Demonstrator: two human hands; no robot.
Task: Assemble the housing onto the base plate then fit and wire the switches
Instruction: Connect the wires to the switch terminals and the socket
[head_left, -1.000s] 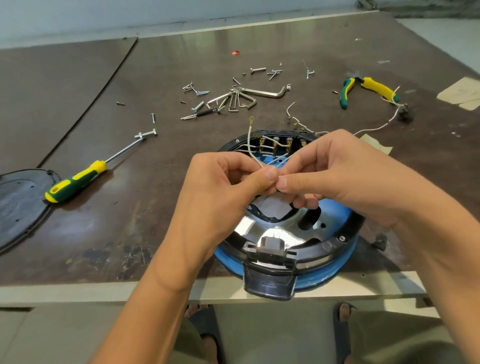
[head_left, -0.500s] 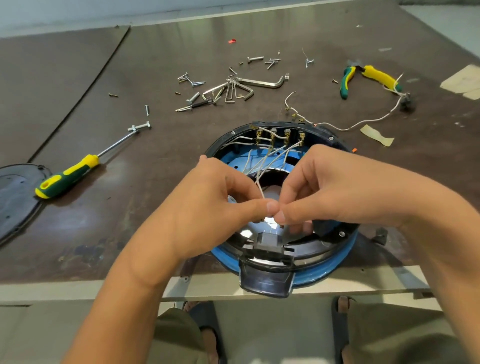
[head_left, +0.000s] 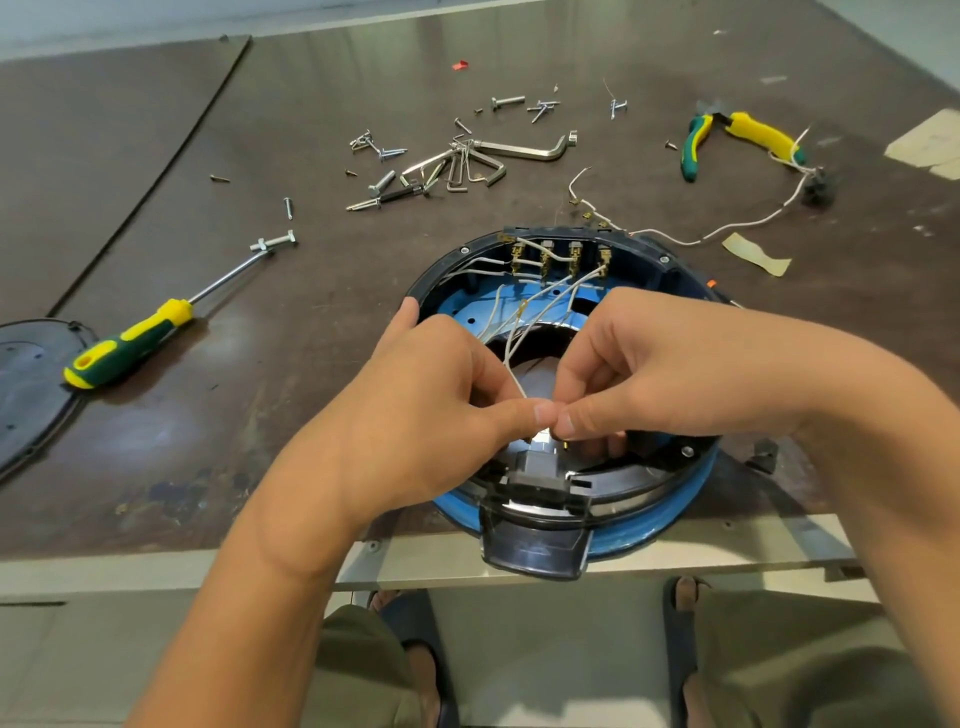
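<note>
Bench (head_left: 156, 130): dark brown top; screwdriver (head_left: 130, 340) left, pliers (head_left: 737, 137) far right.
Housing (head_left: 675, 512): black on blue, sat at near edge.
Left hand (head_left: 431, 415): pinched white wire (head_left: 511, 358).
Right hand (head_left: 675, 374): pinched same wire, thumbs touching.

Round plastic housing (head_left: 675, 514) is showing a blue wall under a black rim, with thin wires (head_left: 483, 260) running white inside. Screwdriver handle (head_left: 130, 345) and pliers grips (head_left: 753, 132) are displaying yellow-and-green bands against the dark brown tabletop (head_left: 311, 364).
</note>
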